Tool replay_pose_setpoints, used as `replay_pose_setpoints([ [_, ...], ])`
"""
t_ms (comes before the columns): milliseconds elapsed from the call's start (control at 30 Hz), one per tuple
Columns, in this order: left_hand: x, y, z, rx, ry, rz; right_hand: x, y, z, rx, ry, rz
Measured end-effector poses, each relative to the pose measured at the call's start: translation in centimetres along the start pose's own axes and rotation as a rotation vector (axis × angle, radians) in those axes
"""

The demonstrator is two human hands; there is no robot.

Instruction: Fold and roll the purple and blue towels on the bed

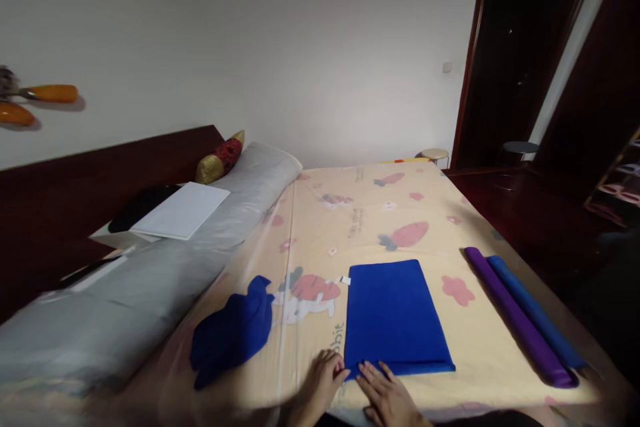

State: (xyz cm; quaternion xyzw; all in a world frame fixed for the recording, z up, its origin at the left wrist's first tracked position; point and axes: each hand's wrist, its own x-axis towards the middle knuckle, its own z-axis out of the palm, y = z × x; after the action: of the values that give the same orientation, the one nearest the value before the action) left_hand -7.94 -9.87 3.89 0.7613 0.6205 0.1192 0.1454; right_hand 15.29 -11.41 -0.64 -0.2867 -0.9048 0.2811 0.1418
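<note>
A blue cloth (pixel 393 313), folded into a flat rectangle with a small white tag at its far left corner, lies in front of me on the patterned sheet. My left hand (pixel 323 380) is at its near left corner, fingers bent and thumb close to them, seeming to pinch the fabric. My right hand (pixel 385 392) rests on the near edge, with its fingers stretched out over a narrow fold there. To the left lies a crumpled dark blue cloth (pixel 235 330), apart from both hands.
Purple (pixel 517 313) and blue rolls (pixel 533 310) lie along the bed's right side. A long grey bolster (pixel 165 287) runs along the left, with a white flat box (pixel 183 210) on it. Beyond the bed are a beige stool (pixel 435 154) and a dark stool (pixel 520 147).
</note>
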Motion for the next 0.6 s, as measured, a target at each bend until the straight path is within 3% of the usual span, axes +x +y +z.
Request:
replay_pose_setpoints([
  [200,-0.6,0.7,0.6,0.024,0.057,0.005,-9.9,2.8,-7.1,-0.080,0.070,0.029],
  [333,-1.2,1.2,2.1,0.156,0.047,0.162,-15.1,4.5,-10.1,-0.092,0.028,0.087],
  [433,-1.5,1.3,2.8,0.216,-0.028,0.287,-17.5,5.5,-10.6,-0.105,-0.005,0.170],
  [600,-1.8,1.2,2.3,0.202,-0.038,0.315,-18.8,7.0,-9.0,-0.176,0.027,0.282],
])
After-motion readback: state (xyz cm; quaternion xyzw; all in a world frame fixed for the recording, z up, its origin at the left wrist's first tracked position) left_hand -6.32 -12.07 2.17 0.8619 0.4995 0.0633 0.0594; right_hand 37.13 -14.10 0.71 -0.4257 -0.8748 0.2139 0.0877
